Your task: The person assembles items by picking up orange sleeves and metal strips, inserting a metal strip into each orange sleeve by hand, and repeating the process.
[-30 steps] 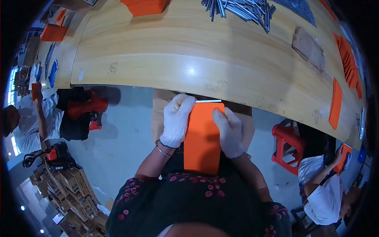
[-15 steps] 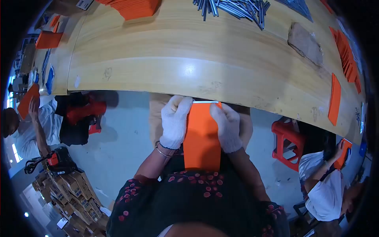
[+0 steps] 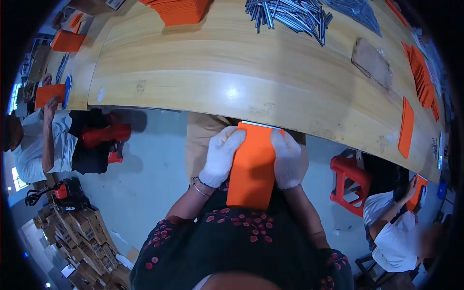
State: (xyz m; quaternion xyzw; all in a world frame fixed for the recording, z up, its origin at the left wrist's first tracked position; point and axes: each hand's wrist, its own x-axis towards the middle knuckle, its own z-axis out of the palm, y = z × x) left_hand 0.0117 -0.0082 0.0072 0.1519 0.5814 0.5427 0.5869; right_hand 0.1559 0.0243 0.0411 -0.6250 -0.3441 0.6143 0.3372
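Note:
An orange rectangular piece [image 3: 251, 166] lies lengthwise over my lap, its far end at the table's front edge. Along that far end runs a thin silvery rod [image 3: 261, 124]. My left hand [image 3: 222, 155], in a white knit glove, is closed on the piece's upper left edge. On the upper right edge my right hand [image 3: 287, 158], gloved too, pinches the piece near the rod's right end. What lies beneath the piece, and the fingertips under it, are hidden.
On the wooden table [image 3: 193, 87] are a stack of orange pieces [image 3: 181, 12], a pile of metal rods [image 3: 290, 17], a brown packet [image 3: 372, 63] and an orange piece [image 3: 406, 128]. Co-workers sit left and right, near red stools [image 3: 349, 183]. Cartons [image 3: 79, 234] stand lower left.
The far end of the orange piece now tilts down to the right, and both hands have shifted slightly right with it. The left co-worker has moved an orange piece up to the table.

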